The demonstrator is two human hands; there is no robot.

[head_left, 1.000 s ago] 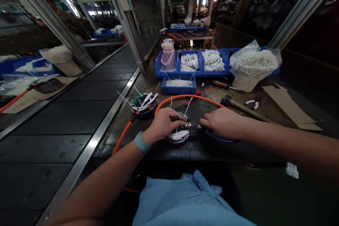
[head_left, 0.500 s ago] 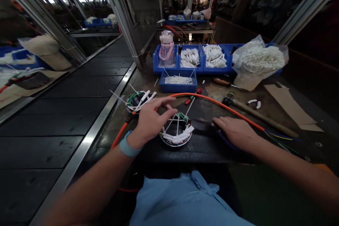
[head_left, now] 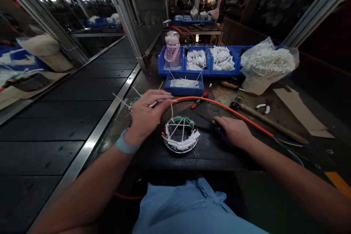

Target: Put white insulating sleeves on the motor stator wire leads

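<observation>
My left hand [head_left: 148, 113] is pinched over the far left edge of the ring, its thumb and fingertips on the tail of a white cable tie [head_left: 172, 110]. That tie rises from a ring-shaped motor stator [head_left: 180, 150] lying flat, with a green board, wires, crossing white ties and white sleeves along its near side. To the right of the ring, my right hand [head_left: 237, 131] grips scissors [head_left: 204, 117] with dark blades pointing left toward it and a dark blue handle. A second stator [head_left: 133, 103] lies mostly hidden behind my left hand.
An orange cable [head_left: 219, 103] arches behind the stator. Blue bins [head_left: 184, 90] with white ties and sleeves stand behind, beside a plastic bag of white pieces [head_left: 267, 60]. A screwdriver [head_left: 230, 85], a mallet [head_left: 274, 122] and red-green pliers [head_left: 199, 101] lie about. A conveyor [head_left: 41, 124] runs at left.
My left hand has moved left and up from above the stator and now has the tie's tail drawn upward. My right hand with the scissors has shifted slightly left.
</observation>
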